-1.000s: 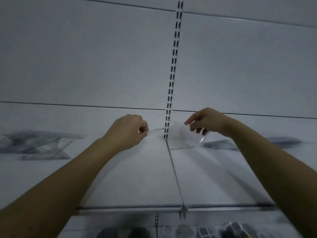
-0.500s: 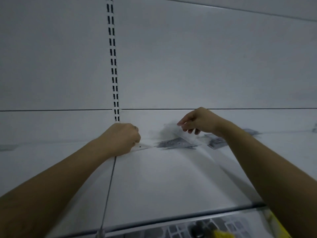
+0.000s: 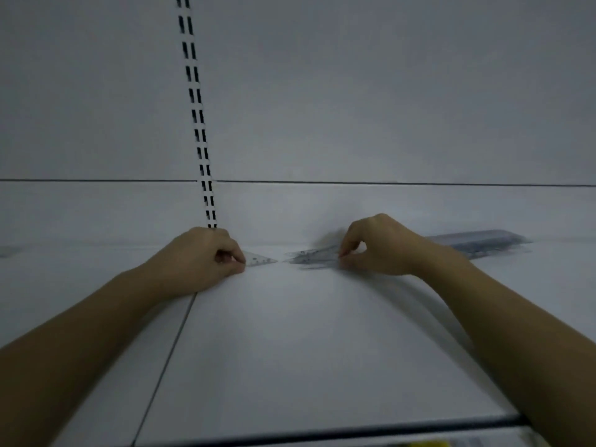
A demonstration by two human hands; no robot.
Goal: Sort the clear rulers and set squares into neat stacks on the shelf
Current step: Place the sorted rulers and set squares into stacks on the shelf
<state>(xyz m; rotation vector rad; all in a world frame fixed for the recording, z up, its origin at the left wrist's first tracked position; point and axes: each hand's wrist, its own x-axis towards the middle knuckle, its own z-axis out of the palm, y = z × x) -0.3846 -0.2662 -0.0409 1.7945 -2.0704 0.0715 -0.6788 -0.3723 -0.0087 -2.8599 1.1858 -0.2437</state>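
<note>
My left hand (image 3: 206, 258) pinches a small clear set square (image 3: 259, 260) whose tip points right and lies low on the white shelf (image 3: 290, 350). My right hand (image 3: 377, 245) pinches the top of a flat stack of clear set squares (image 3: 309, 257) whose tip points left. The two tips nearly meet between my hands. A pile of clear rulers (image 3: 480, 240) lies along the back wall behind my right wrist.
A slotted upright (image 3: 198, 124) runs up the white back panel behind my left hand. A seam (image 3: 167, 359) splits the shelf boards. The shelf's dark front edge (image 3: 322, 435) is at the bottom. A faint clear item (image 3: 8, 251) lies at far left.
The view has swung right. Both hands came down to the shelf. The right hand's set square now lies on the stack, and the left hand's piece is low on the shelf.
</note>
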